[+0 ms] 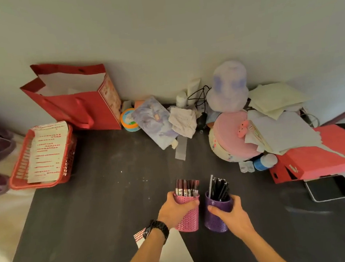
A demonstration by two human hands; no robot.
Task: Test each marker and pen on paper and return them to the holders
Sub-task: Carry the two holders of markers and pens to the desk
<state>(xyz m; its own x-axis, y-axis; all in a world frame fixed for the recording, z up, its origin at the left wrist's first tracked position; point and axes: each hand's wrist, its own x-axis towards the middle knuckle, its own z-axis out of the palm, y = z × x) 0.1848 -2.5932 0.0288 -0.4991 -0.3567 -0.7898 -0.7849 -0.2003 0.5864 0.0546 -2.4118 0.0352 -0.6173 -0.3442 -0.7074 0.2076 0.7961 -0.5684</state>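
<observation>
Gripping two perforated, cylindrical holders on the matte black table (91,209), both hands are occupied; my left hand (173,211) wraps its fingers round the pink holder (190,218); my right hand (229,213) curls round the purple holder (214,220); the two stand upright, just beside each other, their walls a mesh of small holes; maroon markers (186,186) with silvery bands fill the pink one, slim black pens (220,187) the purple, too bunched to count; one smooth white paper (175,252) lies beneath my forearms.
</observation>
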